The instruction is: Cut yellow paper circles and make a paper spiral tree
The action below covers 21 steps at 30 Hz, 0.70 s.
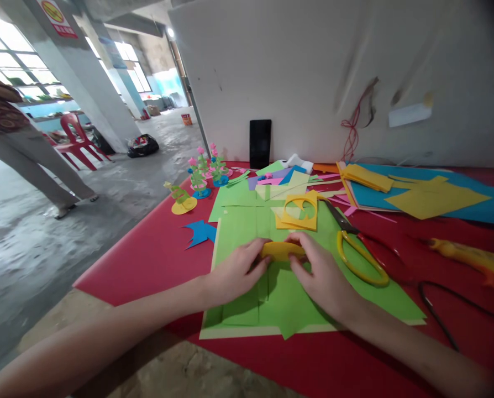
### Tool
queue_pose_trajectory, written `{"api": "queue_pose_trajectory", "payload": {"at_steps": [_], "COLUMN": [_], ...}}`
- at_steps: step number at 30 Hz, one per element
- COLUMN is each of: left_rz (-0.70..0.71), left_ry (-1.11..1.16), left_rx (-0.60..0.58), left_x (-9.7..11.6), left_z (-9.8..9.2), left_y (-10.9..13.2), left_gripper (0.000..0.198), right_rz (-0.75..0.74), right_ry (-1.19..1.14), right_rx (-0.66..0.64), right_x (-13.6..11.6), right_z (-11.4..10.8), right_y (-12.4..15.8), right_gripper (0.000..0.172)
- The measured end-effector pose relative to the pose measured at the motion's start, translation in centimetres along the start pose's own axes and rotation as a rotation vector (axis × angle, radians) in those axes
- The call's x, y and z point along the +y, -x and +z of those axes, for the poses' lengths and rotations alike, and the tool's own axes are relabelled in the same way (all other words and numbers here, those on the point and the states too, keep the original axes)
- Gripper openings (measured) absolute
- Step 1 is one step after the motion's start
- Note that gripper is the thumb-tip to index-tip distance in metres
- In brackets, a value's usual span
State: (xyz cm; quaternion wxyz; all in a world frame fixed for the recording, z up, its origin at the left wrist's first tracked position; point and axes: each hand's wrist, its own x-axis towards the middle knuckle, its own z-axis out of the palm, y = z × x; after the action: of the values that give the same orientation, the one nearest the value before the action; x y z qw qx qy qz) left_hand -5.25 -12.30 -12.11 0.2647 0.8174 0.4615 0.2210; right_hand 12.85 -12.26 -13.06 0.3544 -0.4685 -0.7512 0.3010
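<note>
Between my two hands is a piece of yellow paper (280, 251), seen nearly edge-on, with a curved upper edge. My left hand (247, 268) pinches its left end, thumb below and fingers above. At the right end, my right hand (313, 265) grips it the same way. Both hands are over a stack of green paper sheets (280, 309). Just beyond them lies a yellow paper square with a round hole cut in it (300, 211). Scissors with yellow and red handles (355, 243) rest to the right of my right hand.
Paper flower models (201, 171) stand at the back left, near a blue paper scrap (199, 233). A dark phone (260, 143) leans on the wall. Blue and yellow sheets (437, 193) and a yellow glue gun (474, 257) with a cord lie right. A person (27, 143) stands left.
</note>
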Motion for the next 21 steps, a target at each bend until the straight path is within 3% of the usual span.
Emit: {"api": "queue_pose_trajectory", "payload": {"at_steps": [10, 15, 21], "left_rz": [0.041, 0.048, 0.003], "left_ry": [0.033, 0.045, 0.059], "left_rx": [-0.001, 0.040, 0.032], "left_x": [-0.3, -0.2, 0.5], "left_z": [-0.3, -1.0, -1.4], "left_y": [-0.1, 0.0, 0.6], "left_gripper": [0.017, 0.021, 0.016], "right_rz": [0.059, 0.152, 0.289], "right_ry": [-0.050, -0.146, -0.290], "right_rx": [0.001, -0.014, -0.150], "right_x": [0.2, -0.7, -0.8], "right_z": [-0.2, -0.6, -0.2], "right_y": [0.1, 0.1, 0.6], "right_gripper": [0.012, 0.018, 0.018]}}
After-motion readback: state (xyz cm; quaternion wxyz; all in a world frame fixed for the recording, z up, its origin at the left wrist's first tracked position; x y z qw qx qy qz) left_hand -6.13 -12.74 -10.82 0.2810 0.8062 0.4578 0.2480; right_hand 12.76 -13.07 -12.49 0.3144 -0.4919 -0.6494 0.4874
